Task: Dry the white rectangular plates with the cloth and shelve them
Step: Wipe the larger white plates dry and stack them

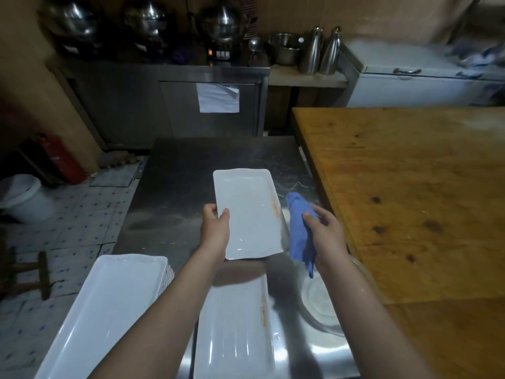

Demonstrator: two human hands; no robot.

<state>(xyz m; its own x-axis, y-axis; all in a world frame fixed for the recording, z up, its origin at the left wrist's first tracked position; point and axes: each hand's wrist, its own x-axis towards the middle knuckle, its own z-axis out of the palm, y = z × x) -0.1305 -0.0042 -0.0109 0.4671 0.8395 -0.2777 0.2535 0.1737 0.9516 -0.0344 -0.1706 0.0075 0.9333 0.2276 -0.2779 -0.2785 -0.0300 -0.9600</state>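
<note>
My left hand [216, 224] grips the left long edge of a white rectangular plate [250, 214] and holds it face up above the steel table [177, 170]. Orange lettering runs along the plate's right rim. My right hand [323, 229] grips a blue cloth [299, 231] just right of the plate; the cloth hangs down from my fist, apart from the plate. A stack of white rectangular plates [109, 310] sits at the near left. Another white plate [235, 332] lies on the table below my arms.
A wooden table [410, 192] fills the right side. A steel bowl [322, 305] sits by my right forearm. A steel cabinet [164, 99] with pots stands at the back. A white bucket [24, 198] and a red cylinder [57, 160] are on the tiled floor at left.
</note>
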